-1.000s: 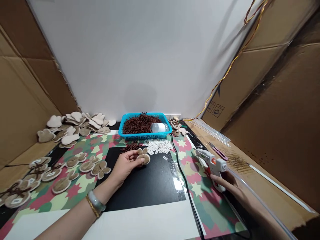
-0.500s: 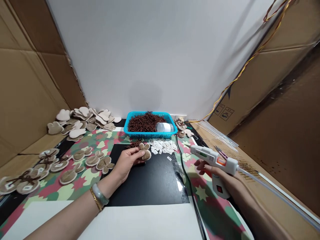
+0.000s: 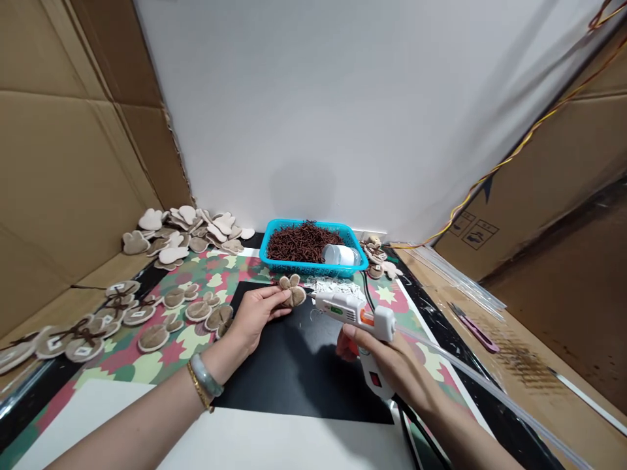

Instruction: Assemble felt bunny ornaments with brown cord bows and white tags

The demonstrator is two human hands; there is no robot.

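Between its thumb and fingers, my left hand (image 3: 259,312) pinches a small brown bunny-shaped felt piece (image 3: 296,297) with pale edges, above the black mat (image 3: 294,372). My right hand (image 3: 382,356) is wrapped round the handle of a white glue gun (image 3: 347,308), whose nozzle points left and is close to the felt piece's right side. Whether the tip touches it I cannot tell. Small white labels (image 3: 336,285) lie behind the gun, partly hidden by it. A blue basket (image 3: 313,266) behind them holds brown bows (image 3: 304,243) and a white-lidded jar (image 3: 340,254).
Finished-looking felt pieces (image 3: 153,337) lie in rows at the left, some with bows and labels. Plain felt pieces (image 3: 186,228) are heaped behind them. Scissors (image 3: 474,328) and clear glue sticks (image 3: 455,277) lie at the right. Cardboard walls (image 3: 73,156) flank the table.
My right hand has brought the glue gun leftward, close to the felt piece in my left hand. The view has shifted, so the table items appear further right.
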